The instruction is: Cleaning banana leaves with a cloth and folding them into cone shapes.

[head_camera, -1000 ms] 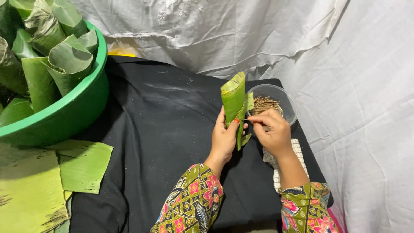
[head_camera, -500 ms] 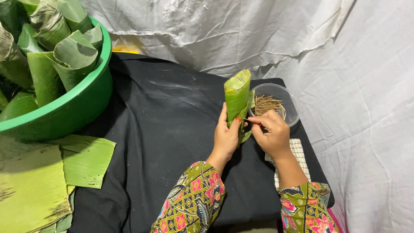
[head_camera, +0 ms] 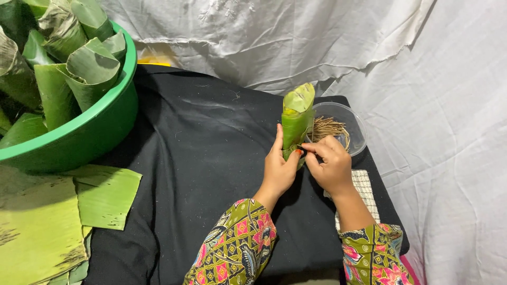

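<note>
White cloth is hanging as a backdrop behind a low table draped in black fabric (head_camera: 211,158). Near its far right corner, the left hand (head_camera: 278,168) is wrapping closed around the lower part of an upright rolled green banana-leaf parcel (head_camera: 297,119), thumb and fingers gripping the fold. The right hand (head_camera: 330,164) is pinching closed on what looks like a thin stick at the parcel's base, touching the leaf just beside the left thumb; the stick itself is too small to make out clearly. Just behind the parcel, a clear round plastic bowl of thin brown sticks (head_camera: 338,129) is sitting, and a small checked cloth (head_camera: 367,187) is lying under the right wrist. At the far left, a large green plastic basin (head_camera: 95,134) is holding many rolled leaf cones, with flat banana-leaf sheets (head_camera: 58,216) lying beside it.

Judging from this, the leaf could be splitting along its grain if the pin is pushed too hard, or the fold could be springing open if the left hand's grip is loosening.
</note>
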